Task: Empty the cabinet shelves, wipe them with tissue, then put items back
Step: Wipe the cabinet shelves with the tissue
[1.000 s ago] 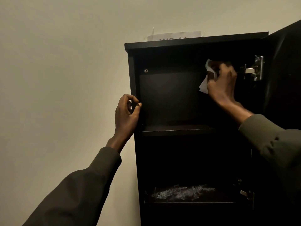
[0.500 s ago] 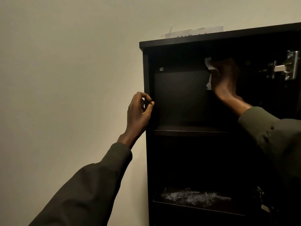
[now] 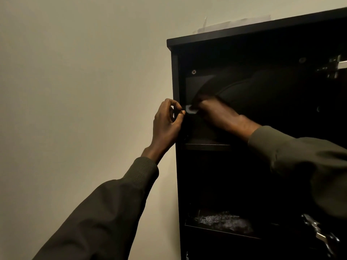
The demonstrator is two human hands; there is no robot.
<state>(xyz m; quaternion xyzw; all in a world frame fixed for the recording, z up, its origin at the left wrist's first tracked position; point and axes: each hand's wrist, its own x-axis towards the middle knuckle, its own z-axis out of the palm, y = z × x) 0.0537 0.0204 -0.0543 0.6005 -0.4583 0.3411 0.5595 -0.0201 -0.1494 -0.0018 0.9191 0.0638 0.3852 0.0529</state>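
Dark cabinet (image 3: 262,34) fills the right of the frame, door open. Left hand (image 3: 166,122) is curled round the cabinet's front left edge, mid-frame. Right hand (image 3: 216,111) reaches into the top compartment, gripping a white tissue (image 3: 190,109) against the left inner wall, just beside the left fingertips. Something crinkly and shiny (image 3: 221,220) sits on a lower shelf.

The left hand (image 3: 167,122) grips the dark cabinet's (image 3: 244,37) front edge. Just beside it, the right hand (image 3: 216,111) presses white tissue (image 3: 190,109) inside the top compartment.
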